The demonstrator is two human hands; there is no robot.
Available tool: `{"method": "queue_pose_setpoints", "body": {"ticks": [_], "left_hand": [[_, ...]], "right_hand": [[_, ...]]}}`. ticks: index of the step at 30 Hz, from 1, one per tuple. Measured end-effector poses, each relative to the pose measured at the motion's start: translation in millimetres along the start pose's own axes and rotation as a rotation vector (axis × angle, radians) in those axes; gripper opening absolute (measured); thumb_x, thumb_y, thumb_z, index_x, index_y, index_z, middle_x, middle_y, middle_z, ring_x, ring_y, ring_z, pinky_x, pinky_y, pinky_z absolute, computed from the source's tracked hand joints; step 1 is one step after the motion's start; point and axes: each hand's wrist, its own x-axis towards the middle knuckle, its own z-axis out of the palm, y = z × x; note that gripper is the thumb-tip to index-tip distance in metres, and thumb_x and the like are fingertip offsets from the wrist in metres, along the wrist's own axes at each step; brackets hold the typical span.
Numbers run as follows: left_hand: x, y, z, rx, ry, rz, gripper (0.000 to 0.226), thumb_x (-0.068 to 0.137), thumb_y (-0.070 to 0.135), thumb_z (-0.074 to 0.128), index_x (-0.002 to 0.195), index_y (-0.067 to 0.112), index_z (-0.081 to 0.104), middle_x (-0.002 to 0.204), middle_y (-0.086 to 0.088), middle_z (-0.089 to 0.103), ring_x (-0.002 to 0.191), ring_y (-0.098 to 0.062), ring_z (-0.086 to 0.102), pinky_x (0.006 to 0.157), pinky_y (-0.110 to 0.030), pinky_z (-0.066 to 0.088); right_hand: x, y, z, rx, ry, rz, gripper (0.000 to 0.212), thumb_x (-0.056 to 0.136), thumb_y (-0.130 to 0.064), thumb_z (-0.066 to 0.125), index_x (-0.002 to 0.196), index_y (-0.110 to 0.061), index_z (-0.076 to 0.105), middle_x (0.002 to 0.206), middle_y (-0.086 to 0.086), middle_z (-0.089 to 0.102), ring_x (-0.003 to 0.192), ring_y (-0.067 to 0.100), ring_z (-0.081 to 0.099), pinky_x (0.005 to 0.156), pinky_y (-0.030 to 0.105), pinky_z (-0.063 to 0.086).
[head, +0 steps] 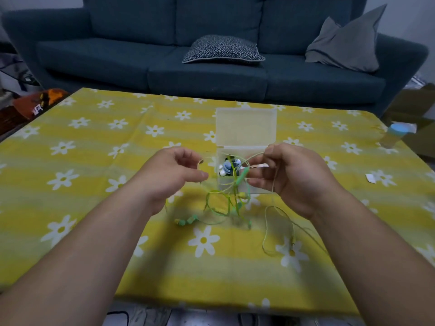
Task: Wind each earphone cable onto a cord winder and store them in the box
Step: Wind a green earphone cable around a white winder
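In the middle of the frame both hands hover over the flowered tablecloth (pixel 94 147). The left hand (pixel 179 170) pinches a thin loop of the green earphone cable (pixel 215 212), and the right hand (pixel 289 177) curls its fingers round other strands near the inline remote (pixel 242 178). The rest hangs tangled down to the cloth, just below the open clear box (pixel 246 125), which holds a blue wound earphone (pixel 229 165). The cable looks very light, limp and snag-prone. It is probably best held near the remote or the earbuds (pixel 188 221) and drawn gently so it does not knot.
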Motion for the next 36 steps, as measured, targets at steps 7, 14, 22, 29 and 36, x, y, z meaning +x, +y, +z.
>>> {"method": "queue_pose_setpoints", "body": {"ticks": [7, 14, 22, 29, 36], "left_hand": [[-9, 10, 4, 0.263, 0.052, 0.487, 0.033, 0.076, 0.019, 0.083, 0.104, 0.033, 0.074, 0.128, 0.014, 0.054, 0.117, 0.008, 0.049, 0.094, -0.008, 0.034], [-11, 7, 21, 0.313, -0.146, 0.413, 0.018, 0.078, 0.013, 0.081, 0.094, 0.018, 0.075, 0.065, 0.014, 0.059, 0.060, -0.002, 0.052, 0.060, -0.016, 0.043], [-6, 5, 12, 0.003, -0.015, 0.035, 0.019, 0.093, 0.023, 0.064, 0.078, 0.014, 0.067, 0.053, 0.016, 0.058, 0.056, -0.007, 0.048, 0.061, -0.024, 0.036], [-4, 8, 5, -0.349, -0.009, -0.134, 0.007, 0.093, 0.015, 0.063, 0.086, 0.016, 0.065, 0.089, -0.005, 0.073, 0.087, -0.021, 0.065, 0.086, -0.037, 0.045], [-12, 14, 10, -0.391, -0.344, 0.001, 0.026, 0.080, 0.021, 0.064, 0.098, 0.002, 0.067, 0.101, -0.016, 0.071, 0.087, -0.027, 0.070, 0.081, -0.035, 0.052]], "right_hand": [[0, 1, 3, -0.073, -0.045, -0.023, 0.029, 0.091, 0.000, 0.039, 0.063, -0.008, 0.042, 0.085, 0.018, 0.075, 0.078, 0.033, 0.072, 0.073, 0.039, 0.054], [-6, -1, 6, -0.078, -0.084, -0.025, 0.034, 0.093, 0.002, 0.041, 0.061, -0.004, 0.049, 0.082, 0.018, 0.072, 0.068, 0.027, 0.070, 0.065, 0.036, 0.055], [3, -2, -10, 0.007, 0.186, -0.001, 0.044, 0.084, -0.004, 0.042, 0.040, -0.012, 0.042, 0.078, 0.019, 0.072, 0.066, 0.025, 0.064, 0.062, 0.031, 0.048], [1, -10, -17, 0.240, 0.094, 0.075, 0.044, 0.089, -0.011, 0.035, 0.045, -0.016, 0.033, 0.095, 0.023, 0.074, 0.088, 0.039, 0.073, 0.076, 0.039, 0.055], [-3, -7, -6, 0.222, -0.059, 0.108, 0.039, 0.095, -0.011, 0.034, 0.056, -0.014, 0.033, 0.105, 0.029, 0.070, 0.095, 0.050, 0.068, 0.086, 0.051, 0.056]]}}
